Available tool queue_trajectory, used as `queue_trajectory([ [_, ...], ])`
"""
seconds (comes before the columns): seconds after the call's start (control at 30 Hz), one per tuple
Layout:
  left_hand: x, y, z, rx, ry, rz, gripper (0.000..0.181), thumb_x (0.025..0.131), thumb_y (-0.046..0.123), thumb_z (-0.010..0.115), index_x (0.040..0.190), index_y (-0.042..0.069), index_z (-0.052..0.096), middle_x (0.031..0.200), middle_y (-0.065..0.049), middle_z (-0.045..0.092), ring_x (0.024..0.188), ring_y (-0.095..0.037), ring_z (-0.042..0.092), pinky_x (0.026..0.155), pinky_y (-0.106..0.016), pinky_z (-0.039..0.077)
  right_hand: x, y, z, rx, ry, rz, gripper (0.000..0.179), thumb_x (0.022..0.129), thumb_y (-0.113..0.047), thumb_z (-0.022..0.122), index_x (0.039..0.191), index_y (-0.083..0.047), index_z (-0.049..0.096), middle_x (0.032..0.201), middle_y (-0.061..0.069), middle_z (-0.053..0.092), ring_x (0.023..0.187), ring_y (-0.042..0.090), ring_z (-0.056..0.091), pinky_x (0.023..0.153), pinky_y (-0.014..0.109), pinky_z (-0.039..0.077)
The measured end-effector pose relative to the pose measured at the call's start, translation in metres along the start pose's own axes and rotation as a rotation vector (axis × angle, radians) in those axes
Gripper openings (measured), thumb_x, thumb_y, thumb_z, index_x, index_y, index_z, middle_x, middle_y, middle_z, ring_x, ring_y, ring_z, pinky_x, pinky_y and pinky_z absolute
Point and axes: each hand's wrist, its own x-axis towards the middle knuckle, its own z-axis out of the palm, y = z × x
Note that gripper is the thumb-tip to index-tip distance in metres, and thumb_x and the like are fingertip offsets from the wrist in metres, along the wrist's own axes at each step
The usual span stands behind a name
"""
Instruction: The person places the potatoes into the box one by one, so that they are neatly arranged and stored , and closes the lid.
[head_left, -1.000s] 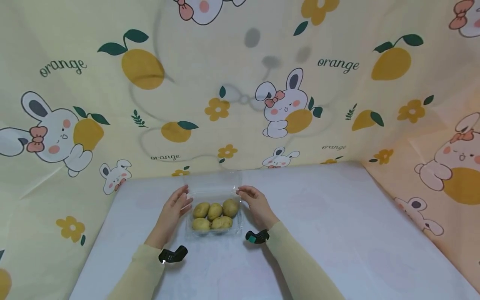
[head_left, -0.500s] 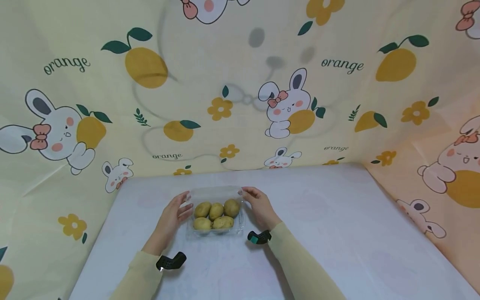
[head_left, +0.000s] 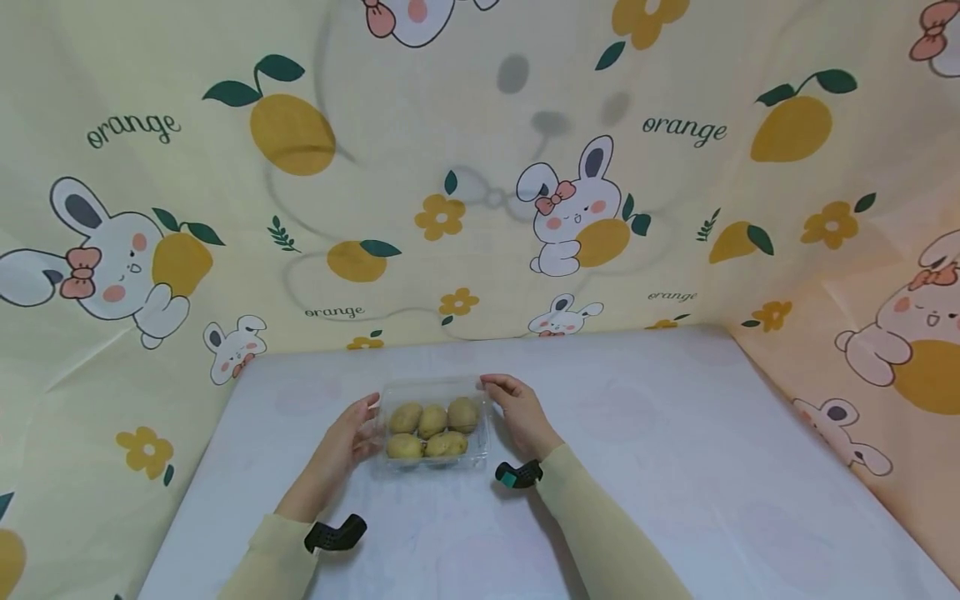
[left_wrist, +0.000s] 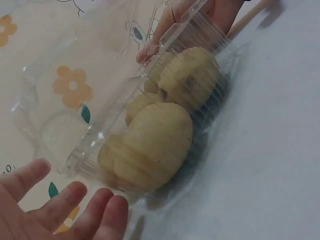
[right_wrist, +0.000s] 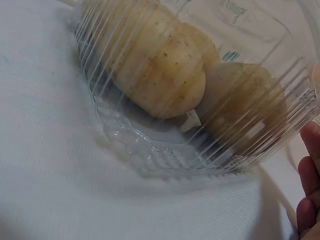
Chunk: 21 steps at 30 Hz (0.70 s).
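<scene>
A clear plastic clamshell box (head_left: 482, 458) holding several potatoes (head_left: 446, 443) sits on the table between the hands. Its clear lid (head_left: 431, 388) hangs over the potatoes from the back, and the left wrist view shows it tilted up. My right hand (head_left: 522, 418) pinches the lid at the back right corner, thumb and fingers either side of the edge. Beside the box on the left, my left hand (head_left: 341, 446) has its fingers extended and spread; in the left wrist view its fingertips (left_wrist: 75, 192) stand close to the box wall with nothing held.
A white cloth covers the table (head_left: 637, 467). Behind it hangs a cream curtain (head_left: 465, 125) printed with rabbits and oranges, and it also closes off both sides. Black wrist cameras (head_left: 335, 533) are strapped on both forearms.
The lid has swung from upright at the back down toward the potatoes. My left hand has let go of its left edge and slid slightly down and back; the right hand has barely moved.
</scene>
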Motion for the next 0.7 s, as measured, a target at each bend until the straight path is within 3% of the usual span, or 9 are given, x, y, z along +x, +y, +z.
queue_trajectory([
  [0.2,-0.002,-0.007,0.004,0.045,0.058,0.016,0.049,0.106,0.03,0.039,0.151,0.014,0.029,0.145,-0.02,0.039,0.124,-0.034,0.046,0.097,-0.043,0.045,-0.001,0.0,0.001,-0.001,-0.001,-0.014,0.027,0.1,-0.017,0.055,0.122,-0.004,0.063,0.123,0.009,0.061,0.122,0.021,0.048,0.107,0.04,0.035],
  [0.4,-0.006,-0.013,0.007,0.094,0.081,0.059,0.048,0.105,0.023,0.042,0.151,0.015,0.031,0.143,-0.018,0.044,0.123,-0.03,0.047,0.092,-0.037,0.047,-0.007,-0.006,-0.001,-0.037,-0.012,0.042,0.032,0.101,-0.027,0.053,0.125,-0.01,0.063,0.118,0.005,0.065,0.112,0.02,0.055,0.099,0.039,0.041],
  [0.5,-0.009,-0.013,0.009,0.129,0.097,0.066,0.047,0.105,0.019,0.042,0.151,0.016,0.033,0.143,-0.017,0.046,0.123,-0.029,0.049,0.091,-0.036,0.048,-0.016,-0.009,-0.004,-0.082,-0.031,0.08,0.037,0.099,-0.034,0.055,0.13,-0.015,0.06,0.119,0.003,0.063,0.11,0.02,0.053,0.094,0.038,0.043],
  [0.7,-0.019,-0.012,0.011,0.146,0.11,0.076,0.048,0.103,0.013,0.046,0.15,0.015,0.034,0.143,-0.016,0.047,0.127,-0.03,0.048,0.093,-0.034,0.048,-0.041,-0.014,-0.005,-0.183,-0.066,0.096,0.04,0.096,-0.034,0.061,0.129,-0.013,0.058,0.118,0.008,0.062,0.102,0.025,0.055,0.082,0.036,0.048],
])
